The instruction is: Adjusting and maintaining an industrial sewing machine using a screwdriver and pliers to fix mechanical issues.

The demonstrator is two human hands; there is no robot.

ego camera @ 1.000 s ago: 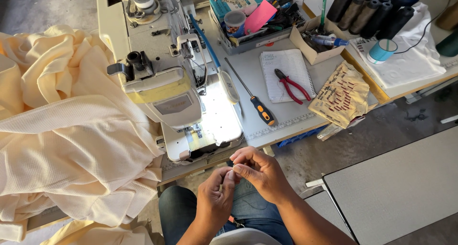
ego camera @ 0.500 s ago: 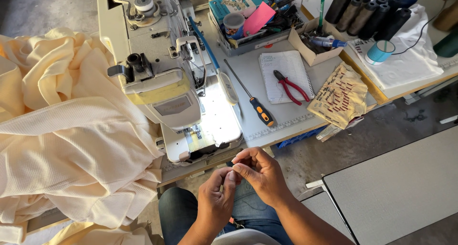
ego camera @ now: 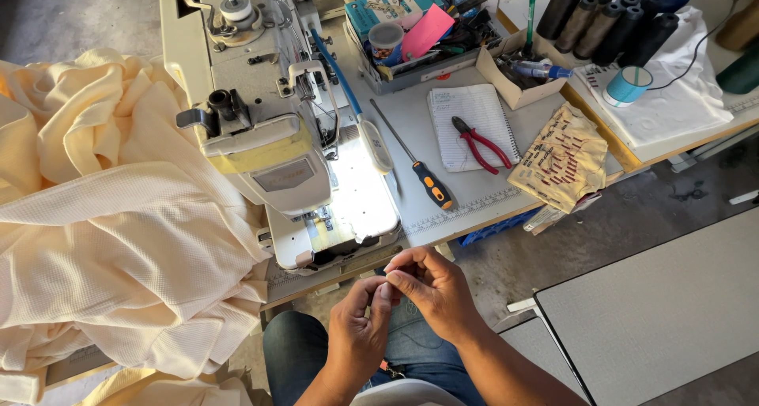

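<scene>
Two hands meet just below the table edge, over our lap. Our left hand (ego camera: 357,331) curls upward with its fingertips pressed together, and our right hand (ego camera: 431,289) comes across it, thumb and forefinger pinched tight. Whatever they pinch is too small for us to make out; it sits between the fingertips, just in front of the sewing machine (ego camera: 269,129).

Under the machine's head a bright lamp lights the needle plate (ego camera: 348,204). Cream fabric (ego camera: 103,240) lies heaped to the left, draping off the table and touching the machine's side. To the right of the plate, on the table (ego camera: 474,196), lies a screwdriver (ego camera: 419,173) with an orange and black handle. Just beyond it red-handled pliers (ego camera: 481,143) rest on a notebook (ego camera: 466,109). Near that lies a tan cloth (ego camera: 565,157) marked with dark red. Dark thread cones (ego camera: 609,18) stand at the far right, with a blue spool (ego camera: 628,86) just beside them.
</scene>
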